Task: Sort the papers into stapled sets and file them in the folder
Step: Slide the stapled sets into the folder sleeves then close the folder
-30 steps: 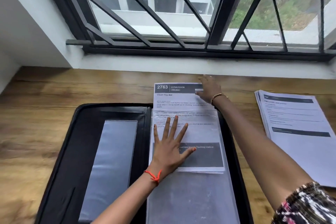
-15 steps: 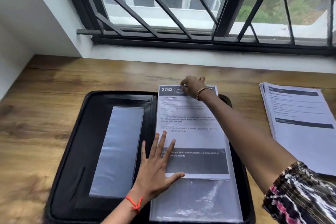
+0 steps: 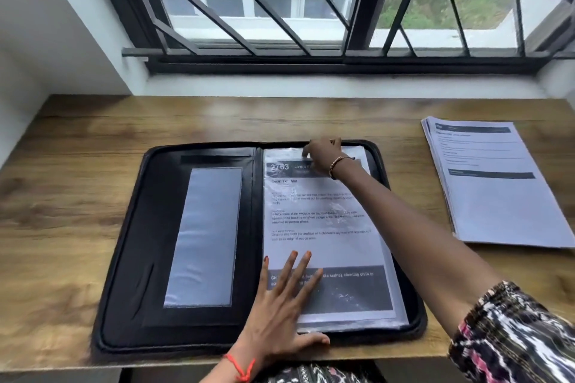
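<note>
Pressing paper set (image 3: pixel 326 253) in folder (image 3: pixel 155 227), left fingers (image 3: pixel 289 274) splayed; right fingers (image 3: pixel 312 146) at top, grip unclear.

The sheet (image 3: pixel 326 252) header reads "2763" and "LIVING"; print on the stack (image 3: pixel 497 196) is too blurred to read.

A brown wood-grain tabletop (image 3: pixel 77 196) fills the lower view. At 12 o'clock a black-framed window with slanted metal bars (image 3: pixel 357 9) lets in soft daylight above a white sill (image 3: pixel 311 84); a plain white wall (image 3: pixel 62 25) stands at 10 o'clock.
</note>
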